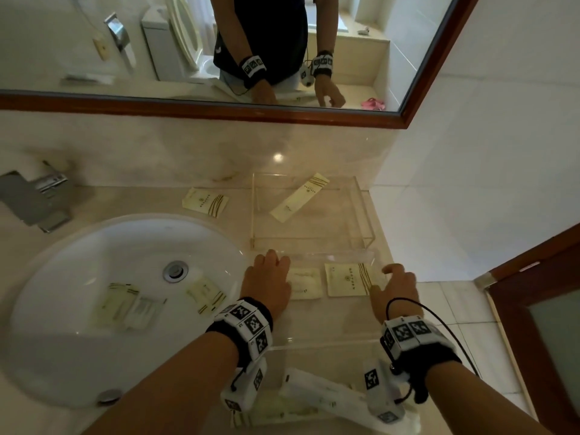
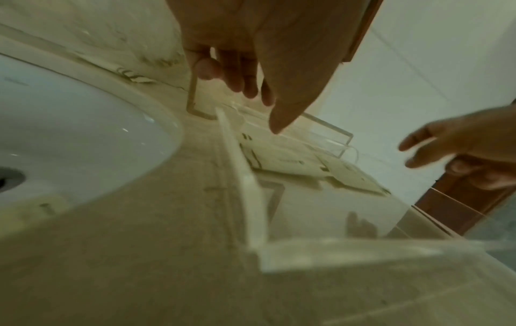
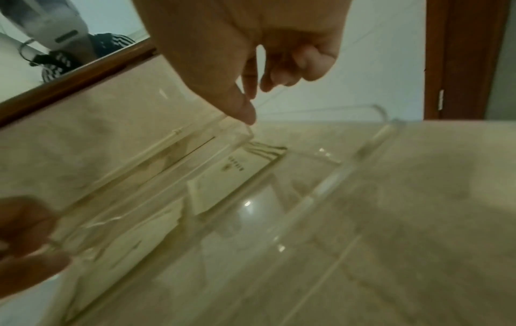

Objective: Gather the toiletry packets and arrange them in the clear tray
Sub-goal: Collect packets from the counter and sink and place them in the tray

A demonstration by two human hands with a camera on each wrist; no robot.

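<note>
Your left hand (image 1: pixel 268 285) and right hand (image 1: pixel 396 290), both loose-fingered and holding nothing, hover over the near clear tray (image 1: pixel 329 346) on the counter (image 1: pixel 150 196), where two packets (image 1: pixel 346 279) lie flat. Another packet sits in the far tray (image 1: pixel 365 211); three lie in the sink (image 1: pixel 78 246).

The left hand (image 2: pixel 251 55) hangs from the top of the view, fingers pointing down and loosely spread over the far left corner of the clear tray (image 2: pixel 251 209), holding nothing. Two cream packets (image 2: pixel 282 163) lie flat inside the tray, side by side. The right hand (image 2: pixel 458 145) reaches in from the right, fingers extended, apart from the tray. The white sink (image 2: pixel 83 132) curves on the left, set into the beige counter (image 2: pixel 139 264)
</note>
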